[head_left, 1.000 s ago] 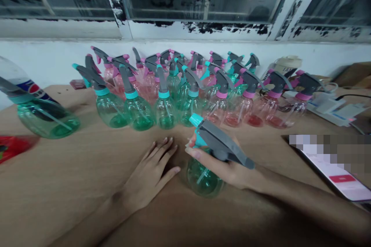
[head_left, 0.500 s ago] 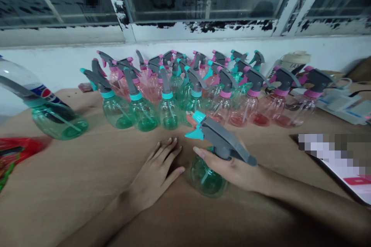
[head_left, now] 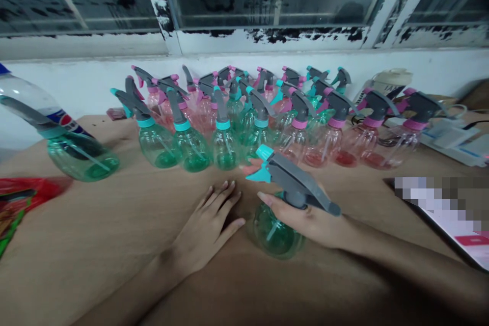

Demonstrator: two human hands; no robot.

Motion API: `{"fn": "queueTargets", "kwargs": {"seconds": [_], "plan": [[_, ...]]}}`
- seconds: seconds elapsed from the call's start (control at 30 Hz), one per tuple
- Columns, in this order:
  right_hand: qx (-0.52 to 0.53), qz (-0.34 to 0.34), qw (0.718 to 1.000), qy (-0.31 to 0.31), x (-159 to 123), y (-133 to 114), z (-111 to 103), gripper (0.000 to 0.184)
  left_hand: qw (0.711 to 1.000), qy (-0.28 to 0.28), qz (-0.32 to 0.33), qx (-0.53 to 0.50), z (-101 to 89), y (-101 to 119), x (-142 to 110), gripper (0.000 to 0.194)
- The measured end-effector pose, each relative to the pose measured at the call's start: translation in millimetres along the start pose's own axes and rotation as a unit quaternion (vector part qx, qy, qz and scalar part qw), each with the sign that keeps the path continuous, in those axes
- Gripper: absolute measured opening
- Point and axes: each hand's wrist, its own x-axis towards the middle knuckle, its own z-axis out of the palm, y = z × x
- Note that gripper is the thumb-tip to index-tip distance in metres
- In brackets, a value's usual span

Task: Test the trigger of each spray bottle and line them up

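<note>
My right hand (head_left: 305, 216) is wrapped round the neck of a green spray bottle (head_left: 277, 237) with a grey and turquoise trigger head. The bottle is near the front middle of the table (head_left: 126, 234), its nozzle pointing up and to the left. Part of the neck and the far fingers are hidden behind the bottle head. My left hand (head_left: 208, 232) lies flat on the tabletop just left of this bottle, fingers stretched out and holding nothing. Beyond both hands, several green spray bottles (head_left: 191, 150) and pink spray bottles (head_left: 321, 145) stand in rows.
At the left, another green spray bottle (head_left: 82, 160) is in front of a Pepsi bottle (head_left: 26, 91), near a red packet (head_left: 34, 188). To the right lie a partly blurred screen device (head_left: 424, 219) and white electrical gear with cables (head_left: 451, 137). A wall with windows (head_left: 267, 0) closes off the back.
The view has shifted slightly, so everything sits a little further right. My hands and the held spray bottle keep almost the same pose.
</note>
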Motion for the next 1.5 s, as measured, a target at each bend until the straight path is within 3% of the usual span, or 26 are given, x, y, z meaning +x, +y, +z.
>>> {"fn": "queueTargets", "kwargs": {"seconds": [0.17,0.3,0.57,0.7,0.93,1.2,1.37,1.5], "plan": [[0.034,-0.008,0.999,0.004,3.4,-5.0,-4.2,0.018,0.999,0.03,0.01,0.014,3.7,-1.1,-1.1,0.049],[0.059,-0.004,0.998,0.025,1.7,-1.1,-2.2,0.01,0.999,0.022,0.013,0.022,4.5,-2.1,-0.7,0.05],[0.047,0.0,0.999,-0.002,3.4,-8.8,-7.1,0.013,0.999,0.036,0.02,0.035,6.4,-3.0,-2.1,0.05],[-0.017,0.03,0.999,0.013,-0.7,-7.0,-6.5,0.018,0.999,0.02,0.02,0.028,4.7,-2.0,-1.8,0.051],[-0.03,0.025,0.999,0.012,-1.5,-5.0,-5.3,0.022,0.999,0.009,0.017,0.031,2.9,-1.7,0.0,0.05],[0.043,-0.004,0.999,0.006,3.4,-8.8,-5.1,0.015,0.999,0.014,0.018,0.04,4.3,-1.5,-1.5,0.05],[0.06,-0.021,0.998,0.004,3.1,-7.2,-5.9,0.021,0.999,0.024,0.019,0.034,5.6,-2.4,-1.4,0.049],[0.037,-0.03,0.999,0.015,-0.6,-6.4,-8.4,0.009,0.999,0.015,0.019,0.033,2.4,-1.2,-0.3,0.049]]}}
